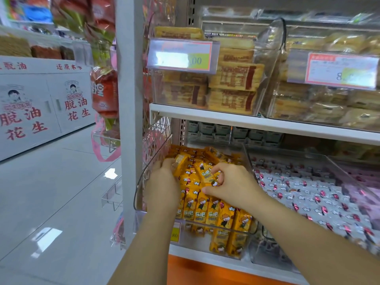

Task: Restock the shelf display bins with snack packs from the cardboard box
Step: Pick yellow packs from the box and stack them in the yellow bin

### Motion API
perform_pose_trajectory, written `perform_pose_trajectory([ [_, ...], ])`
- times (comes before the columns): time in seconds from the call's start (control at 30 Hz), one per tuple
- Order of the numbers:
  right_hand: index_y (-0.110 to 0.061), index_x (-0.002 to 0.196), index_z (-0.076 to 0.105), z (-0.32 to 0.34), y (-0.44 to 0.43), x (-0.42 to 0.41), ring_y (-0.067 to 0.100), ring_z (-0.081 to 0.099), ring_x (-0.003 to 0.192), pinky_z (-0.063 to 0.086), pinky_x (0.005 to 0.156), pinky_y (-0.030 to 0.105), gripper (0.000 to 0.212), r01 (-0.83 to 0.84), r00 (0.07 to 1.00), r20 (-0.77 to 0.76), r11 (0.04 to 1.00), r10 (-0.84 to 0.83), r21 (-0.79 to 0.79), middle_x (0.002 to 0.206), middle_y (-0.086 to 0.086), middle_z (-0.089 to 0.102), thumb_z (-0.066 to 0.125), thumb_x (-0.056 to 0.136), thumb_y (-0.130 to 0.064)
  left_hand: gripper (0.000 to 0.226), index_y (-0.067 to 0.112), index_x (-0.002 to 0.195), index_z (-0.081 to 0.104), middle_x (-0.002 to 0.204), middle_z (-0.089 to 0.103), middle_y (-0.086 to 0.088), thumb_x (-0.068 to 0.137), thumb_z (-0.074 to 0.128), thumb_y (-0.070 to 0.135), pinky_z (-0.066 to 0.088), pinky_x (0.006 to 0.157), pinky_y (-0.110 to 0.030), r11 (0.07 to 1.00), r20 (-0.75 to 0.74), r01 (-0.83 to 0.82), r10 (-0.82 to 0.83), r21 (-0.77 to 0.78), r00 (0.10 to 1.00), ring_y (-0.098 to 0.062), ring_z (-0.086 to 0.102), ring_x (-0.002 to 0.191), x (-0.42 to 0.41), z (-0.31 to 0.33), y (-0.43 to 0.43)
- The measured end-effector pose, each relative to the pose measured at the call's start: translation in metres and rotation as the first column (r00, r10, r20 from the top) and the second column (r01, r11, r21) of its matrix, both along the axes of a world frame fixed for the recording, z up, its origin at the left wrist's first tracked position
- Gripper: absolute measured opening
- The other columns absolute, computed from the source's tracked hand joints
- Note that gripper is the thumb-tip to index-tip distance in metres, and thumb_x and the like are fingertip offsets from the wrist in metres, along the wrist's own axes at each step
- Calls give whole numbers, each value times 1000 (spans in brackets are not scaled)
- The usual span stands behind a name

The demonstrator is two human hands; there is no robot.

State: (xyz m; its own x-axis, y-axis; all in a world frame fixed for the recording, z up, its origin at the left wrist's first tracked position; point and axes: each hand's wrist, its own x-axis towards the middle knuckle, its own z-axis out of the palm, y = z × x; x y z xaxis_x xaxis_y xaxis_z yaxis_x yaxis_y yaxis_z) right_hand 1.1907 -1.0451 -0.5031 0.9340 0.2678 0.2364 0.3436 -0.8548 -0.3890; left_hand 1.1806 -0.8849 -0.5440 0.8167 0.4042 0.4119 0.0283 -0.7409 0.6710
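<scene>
Fingers (pixel 224 171) curled on yellow snack packs (pixel 206 176)

At far left, the white cabinet (pixel 30 112) bears red 脱油花生 on each door; the strip above it (pixel 41 66) reads 脱油 and 还原本. The yellow snack packs (pixel 212 214) read 乐吧. The upper left price tag (pixel 181 56) shows "00", the upper right price tag (pixel 337 68) "8", and the lower price tag (pixel 175 233) "80".

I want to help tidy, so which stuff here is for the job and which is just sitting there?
For the job: yellow foil snack packs; clear plastic bin holding them; left hand and right hand, each gripping a pack.
Just there: white-and-red snack packs; tan wrapped cakes; price labels; red hanging bags.
</scene>
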Motion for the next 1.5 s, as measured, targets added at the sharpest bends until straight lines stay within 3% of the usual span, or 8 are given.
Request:
perform_pose_trajectory([
  [0.2,-24,124,57,6,2,0,5,58,73,52,65,23,43,23,1000,0,985,-23,172,85,-16,60,70,83,-27,27,26,120,58,121,60,2,96,53,17,48,93,-34,916,230,158,-75,-368,970,-16,58,108,-8,17,-1],
  [0.37,-25,131,50,11,6,-11,-1,55,74,40,57,15,59,6,1000,8,896,-11,444,86,-17,56,76,78,-30,27,28,113,56,111,64,-4,99,46,8,55,68,-28,364,172,296,-337,-883,926,-22,64,100,-24,29,-8],
  [0.5,-36,107,45,11,9,-26,-7,55,71,37,55,9,48,-68,997,-1,903,75,424,82,-17,54,79,74,-30,25,24,115,58,109,68,-8,99,47,8,55,76,-33,211,214,316,-399,-925,892,-23,66,101,-37,28,-8],
  [0.8,-29,114,52,8,-4,-34,5,63,81,51,75,28,25,-37,967,-182,807,177,589,102,-5,68,57,92,-38,49,26,124,49,107,66,-9,85,61,-2,52,85,-40,348,117,383,-590,-856,799,-21,66,90,-47,26,-11],
  [1.0,-30,129,41,9,-4,-35,7,64,87,53,74,23,70,-56,986,-111,863,129,502,99,-6,64,80,72,-37,74,28,143,32,108,62,0,82,65,2,53,76,-27,664,-102,488,-644,-566,758,-15,66,90,-47,20,-1],
  [1.13,-28,125,42,4,4,-39,-3,56,72,38,50,6,65,-61,985,-119,900,124,431,87,-17,51,79,72,-39,62,25,139,38,105,60,10,84,62,11,48,67,-21,788,-197,490,-583,-374,788,-10,62,86,-47,15,1],
  [1.3,-29,127,43,-4,3,-34,0,54,79,36,58,13,56,-20,984,-158,936,81,352,93,-13,57,71,80,-43,18,21,100,55,87,62,6,85,63,19,50,72,-32,865,-223,481,-501,-140,836,-21,57,83,-42,5,-2],
  [1.5,-33,128,45,-2,0,-33,14,53,61,48,55,25,48,-71,980,-164,968,113,241,92,-12,48,68,85,-35,42,23,127,53,101,63,3,86,60,15,48,70,-26,878,-282,478,-464,-21,840,-17,58,89,-40,4,-11],
])
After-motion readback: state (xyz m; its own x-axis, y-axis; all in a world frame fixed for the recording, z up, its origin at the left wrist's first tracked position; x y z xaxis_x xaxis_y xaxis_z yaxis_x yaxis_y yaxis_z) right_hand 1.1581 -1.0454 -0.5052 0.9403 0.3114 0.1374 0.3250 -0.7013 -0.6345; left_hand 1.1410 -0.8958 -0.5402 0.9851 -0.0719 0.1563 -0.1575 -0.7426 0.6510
